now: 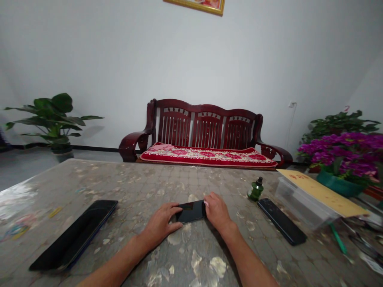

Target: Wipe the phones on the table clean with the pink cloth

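Observation:
A black smartphone (191, 212) lies sideways on the patterned tabletop, its dark glossy face upward with a faint reflection. At its left end, my left hand (160, 220) grips it, fingers along the far edge and thumb near the close edge. My right hand (218, 211) is closed at the phone's right end, fingers bent against the edge. A small pale spot shows at those fingertips; I cannot tell what it is. Off to the left lies a larger black tablet-like slab (78, 233), and to the right another dark phone (281, 221).
A green pump bottle (255, 189) stands by the dark phone. Further right are a clear plastic box (303, 201) topped by a yellow envelope (321, 192), a green pen-like stick (338, 239) and purple flowers (344, 153). Rubber bands (19, 230) lie left; a wooden bench (206, 127) stands behind.

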A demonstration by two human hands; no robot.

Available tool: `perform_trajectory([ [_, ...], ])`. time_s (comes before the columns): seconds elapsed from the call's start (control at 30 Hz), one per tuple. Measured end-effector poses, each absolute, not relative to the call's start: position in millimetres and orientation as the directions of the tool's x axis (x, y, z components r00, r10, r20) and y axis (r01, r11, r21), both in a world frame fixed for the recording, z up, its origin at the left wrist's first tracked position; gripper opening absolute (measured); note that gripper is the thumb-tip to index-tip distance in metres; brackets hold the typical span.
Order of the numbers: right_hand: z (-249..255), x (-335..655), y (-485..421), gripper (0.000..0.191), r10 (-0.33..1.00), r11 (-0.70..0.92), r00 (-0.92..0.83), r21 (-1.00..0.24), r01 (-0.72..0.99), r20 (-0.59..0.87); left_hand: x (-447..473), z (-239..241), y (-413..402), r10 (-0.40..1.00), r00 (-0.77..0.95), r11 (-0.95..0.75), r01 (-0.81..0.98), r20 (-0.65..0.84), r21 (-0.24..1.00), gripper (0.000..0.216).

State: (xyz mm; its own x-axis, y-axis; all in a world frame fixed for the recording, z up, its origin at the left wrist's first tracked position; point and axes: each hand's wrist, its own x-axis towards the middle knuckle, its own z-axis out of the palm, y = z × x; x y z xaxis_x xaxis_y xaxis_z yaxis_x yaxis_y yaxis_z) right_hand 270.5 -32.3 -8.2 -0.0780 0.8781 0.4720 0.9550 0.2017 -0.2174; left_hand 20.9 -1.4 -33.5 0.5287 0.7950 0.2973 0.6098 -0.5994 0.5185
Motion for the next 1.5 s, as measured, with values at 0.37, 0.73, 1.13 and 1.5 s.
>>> perform_trajectory([
  [0.37, -9, 269, -28, 0.021, 0.865, 0.168, -0.012, -0.268, 0.949, 0.501, 25, -26, -4, 0.799, 0.538, -0.592, 0.622, 0.269, 0.512, 0.039],
  [0.73, -13, 262, -26, 0.023, 0.868, 0.211, -0.066, -0.247, 0.946, 0.491, 26, -22, -7, 0.794, 0.547, -0.597, 0.623, 0.265, 0.505, 0.040],
  [1.13, -8, 261, -29, 0.024, 0.874, 0.252, -0.103, -0.262, 0.932, 0.475, 23, -31, -5, 0.775, 0.553, -0.624, 0.591, 0.306, 0.511, 0.042],
  [1.5, -14, 258, -27, 0.024, 0.861, 0.290, -0.129, -0.267, 0.919, 0.491, 25, -33, -4, 0.767, 0.555, -0.637, 0.597, 0.323, 0.488, 0.042],
])
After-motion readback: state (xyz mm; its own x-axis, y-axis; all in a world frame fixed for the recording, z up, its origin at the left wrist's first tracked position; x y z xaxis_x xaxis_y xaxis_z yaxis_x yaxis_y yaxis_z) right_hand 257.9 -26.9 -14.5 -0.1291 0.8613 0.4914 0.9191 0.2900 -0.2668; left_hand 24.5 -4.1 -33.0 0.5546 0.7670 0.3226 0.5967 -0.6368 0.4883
